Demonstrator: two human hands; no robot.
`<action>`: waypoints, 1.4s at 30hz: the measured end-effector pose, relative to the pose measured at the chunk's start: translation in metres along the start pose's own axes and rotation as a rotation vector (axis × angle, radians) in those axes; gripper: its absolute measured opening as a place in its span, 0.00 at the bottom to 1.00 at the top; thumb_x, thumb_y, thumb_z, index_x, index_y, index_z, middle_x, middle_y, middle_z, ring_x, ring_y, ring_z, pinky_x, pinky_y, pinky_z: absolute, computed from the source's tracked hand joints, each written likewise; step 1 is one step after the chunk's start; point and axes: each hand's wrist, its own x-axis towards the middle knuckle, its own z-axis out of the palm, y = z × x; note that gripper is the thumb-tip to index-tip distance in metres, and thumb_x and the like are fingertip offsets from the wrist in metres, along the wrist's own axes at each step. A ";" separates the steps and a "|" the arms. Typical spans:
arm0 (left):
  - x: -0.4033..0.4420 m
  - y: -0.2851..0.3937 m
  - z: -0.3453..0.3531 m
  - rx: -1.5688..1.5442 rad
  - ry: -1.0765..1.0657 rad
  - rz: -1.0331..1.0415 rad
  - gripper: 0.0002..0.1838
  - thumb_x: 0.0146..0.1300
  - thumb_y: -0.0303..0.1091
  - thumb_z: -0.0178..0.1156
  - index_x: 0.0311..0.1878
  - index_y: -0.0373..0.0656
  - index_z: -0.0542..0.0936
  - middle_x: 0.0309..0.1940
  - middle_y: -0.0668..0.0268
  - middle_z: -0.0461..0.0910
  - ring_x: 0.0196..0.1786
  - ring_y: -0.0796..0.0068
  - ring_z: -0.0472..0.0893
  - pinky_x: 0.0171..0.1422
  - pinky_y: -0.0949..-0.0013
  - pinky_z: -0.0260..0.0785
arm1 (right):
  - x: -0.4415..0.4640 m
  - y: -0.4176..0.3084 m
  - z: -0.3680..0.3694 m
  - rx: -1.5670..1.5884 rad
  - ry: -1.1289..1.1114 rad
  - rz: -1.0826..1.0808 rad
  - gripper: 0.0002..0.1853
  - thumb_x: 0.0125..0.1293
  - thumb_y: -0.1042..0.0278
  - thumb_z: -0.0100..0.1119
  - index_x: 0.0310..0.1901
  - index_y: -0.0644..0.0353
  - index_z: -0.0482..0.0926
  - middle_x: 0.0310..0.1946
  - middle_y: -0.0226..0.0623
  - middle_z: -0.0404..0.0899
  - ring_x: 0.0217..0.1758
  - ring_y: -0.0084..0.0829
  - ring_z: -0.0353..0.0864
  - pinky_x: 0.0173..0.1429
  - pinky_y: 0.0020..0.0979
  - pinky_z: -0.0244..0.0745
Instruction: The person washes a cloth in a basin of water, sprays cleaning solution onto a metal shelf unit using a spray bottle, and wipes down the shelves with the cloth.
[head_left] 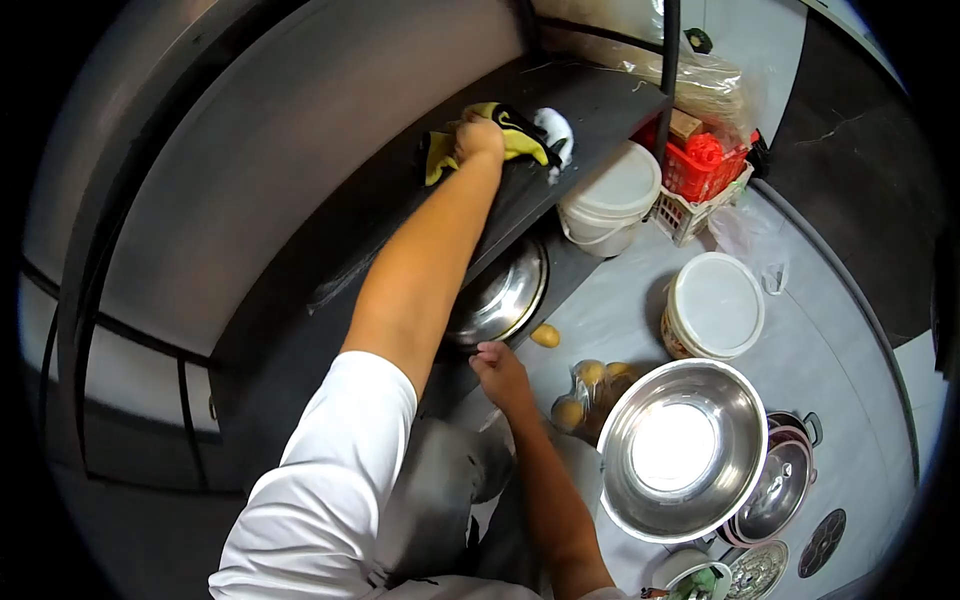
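Note:
My left hand (479,139) is closed over a yellow and black cloth (440,158), pressing it bunched up onto the dark shelf (600,95). Just right of the cloth, touching or close to it, lies a patch of white foam (553,138). My right hand (499,374) hangs lower down with its fingers curled together, and I see nothing in them. Near its fingertips is a shiny metal bowl or lid (505,295), partly hidden under the shelf. A potato-like yellow item (545,335) lies on the floor beside it.
Two lidded white buckets (612,185) (716,303) stand to the right. Behind them is a red basket (705,172) on a white crate (690,215). A large steel basin (685,450), a bag of yellow items (590,390) and stacked pans (778,485) occupy the floor. A shelf post (669,70) rises at the corner.

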 end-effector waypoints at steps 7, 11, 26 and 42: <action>0.100 0.016 0.082 -0.690 -0.556 0.021 0.35 0.80 0.56 0.39 0.73 0.34 0.69 0.66 0.51 0.77 0.64 0.58 0.80 0.69 0.58 0.71 | 0.009 0.000 -0.012 0.074 0.029 0.037 0.20 0.67 0.62 0.69 0.55 0.63 0.79 0.43 0.38 0.87 0.48 0.30 0.86 0.56 0.30 0.79; 0.079 0.039 0.094 -0.502 -0.671 0.124 0.34 0.79 0.59 0.44 0.67 0.37 0.76 0.64 0.54 0.79 0.58 0.61 0.83 0.66 0.59 0.72 | 0.012 0.009 -0.011 0.112 0.022 0.081 0.20 0.67 0.62 0.69 0.56 0.63 0.80 0.44 0.37 0.87 0.50 0.27 0.86 0.57 0.30 0.79; -0.013 0.056 0.054 0.386 -0.936 0.590 0.35 0.67 0.37 0.65 0.78 0.49 0.69 0.76 0.55 0.70 0.75 0.62 0.71 0.74 0.67 0.66 | -0.004 0.015 0.007 0.142 -0.019 -0.063 0.17 0.67 0.63 0.68 0.54 0.61 0.80 0.40 0.42 0.88 0.45 0.36 0.89 0.52 0.34 0.80; -0.067 -0.058 -0.159 0.453 -1.254 1.262 0.44 0.53 0.09 0.43 0.75 0.50 0.73 0.83 0.55 0.55 0.85 0.51 0.50 0.88 0.48 0.38 | -0.005 0.031 0.006 0.066 -0.100 -0.061 0.17 0.66 0.63 0.66 0.54 0.60 0.80 0.40 0.41 0.87 0.43 0.35 0.88 0.50 0.35 0.81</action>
